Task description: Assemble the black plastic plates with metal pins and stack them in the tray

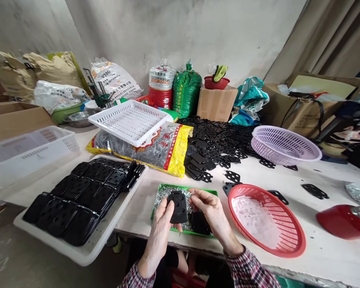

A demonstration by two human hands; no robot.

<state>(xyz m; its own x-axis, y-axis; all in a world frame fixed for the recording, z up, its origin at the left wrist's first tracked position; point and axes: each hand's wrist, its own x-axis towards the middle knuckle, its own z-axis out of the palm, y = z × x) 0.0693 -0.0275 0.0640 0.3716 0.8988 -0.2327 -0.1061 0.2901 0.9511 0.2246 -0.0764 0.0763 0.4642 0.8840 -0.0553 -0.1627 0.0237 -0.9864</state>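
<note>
My left hand (160, 220) is closed on a flat black plate with holes (179, 208), held upright between thumb and fingers. Beside its upper right edge, my right hand (213, 210) pinches thumb and forefinger together. Anything in that pinch is too small to make out. Both hands are above a green tray (212, 192) of small silver metal pieces (165, 193). Another black plate (200, 223) lies in the tray, partly behind my right hand. Right of it, a red basket (298, 236) holds small whitish pieces (255, 222).
At the left, a white tray (87, 256) carries rows of stacked black plates (78, 200). Behind are a yellow-edged bag (180, 154), an empty white basket (129, 120), a loose heap of black plates (219, 138) and a purple basket (286, 146). A red flask (339, 222) is at the right.
</note>
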